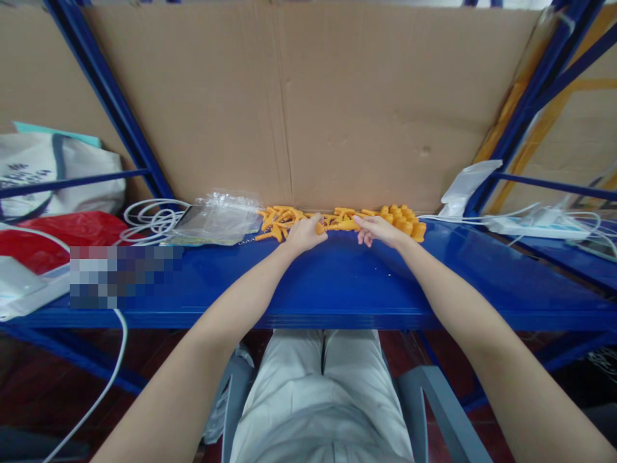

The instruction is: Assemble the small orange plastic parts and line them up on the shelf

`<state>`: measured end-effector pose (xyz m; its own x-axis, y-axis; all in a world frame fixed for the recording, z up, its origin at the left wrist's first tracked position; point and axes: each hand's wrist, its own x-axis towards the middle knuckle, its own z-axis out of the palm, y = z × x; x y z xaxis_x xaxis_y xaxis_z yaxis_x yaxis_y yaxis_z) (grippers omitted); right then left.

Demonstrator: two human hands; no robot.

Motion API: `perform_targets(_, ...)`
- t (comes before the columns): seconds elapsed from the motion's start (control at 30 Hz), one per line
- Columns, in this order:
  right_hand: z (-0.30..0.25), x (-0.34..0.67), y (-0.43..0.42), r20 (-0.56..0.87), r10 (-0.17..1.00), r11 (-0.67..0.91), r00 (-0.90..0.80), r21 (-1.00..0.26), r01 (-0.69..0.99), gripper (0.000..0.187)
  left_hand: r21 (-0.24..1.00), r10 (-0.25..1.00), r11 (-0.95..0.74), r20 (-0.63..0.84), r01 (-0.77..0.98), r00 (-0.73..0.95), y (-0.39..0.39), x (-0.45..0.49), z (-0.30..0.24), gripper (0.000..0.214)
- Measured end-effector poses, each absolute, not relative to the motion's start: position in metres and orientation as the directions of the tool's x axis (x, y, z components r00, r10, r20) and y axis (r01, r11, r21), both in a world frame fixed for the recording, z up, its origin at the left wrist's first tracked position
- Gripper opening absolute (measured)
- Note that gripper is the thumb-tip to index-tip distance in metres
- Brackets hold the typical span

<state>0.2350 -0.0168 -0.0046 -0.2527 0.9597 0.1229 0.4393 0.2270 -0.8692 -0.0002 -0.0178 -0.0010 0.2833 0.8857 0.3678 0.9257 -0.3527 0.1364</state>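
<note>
A row of small orange plastic parts (344, 220) lies along the back of the blue metal shelf (337, 283), against a cardboard wall. My left hand (304, 233) is closed with one small orange piece (319, 227) pinched at its fingertips. My right hand (378, 229) rests at the pile's front edge, fingers curled on an orange part (348, 225). More orange caps (407, 222) are heaped just right of that hand.
Clear plastic bags (216, 218) and coiled white cable (152, 218) lie left of the pile. A red bag (62, 235) and a white tote (48, 173) sit far left. A white pouch (465, 186) and a power strip (530, 225) are at right. Blue frame bars stand on both sides.
</note>
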Motion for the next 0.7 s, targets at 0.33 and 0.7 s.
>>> perform_targets(0.33,-0.0027,0.2371,-0.0197,0.056,0.969,0.183,-0.242,-0.819,0.543,0.052,0.134,0.886,-0.343,0.375,0.93,0.273,-0.0178,0.0001,0.0004,0.045)
perform_targets(0.7,-0.008,0.2418,-0.0127,0.147,0.935,0.297,-0.322,-0.821,0.488,0.02,0.137,0.884,-0.355,0.37,0.925,0.285,-0.0181,-0.0009,0.0004,0.045)
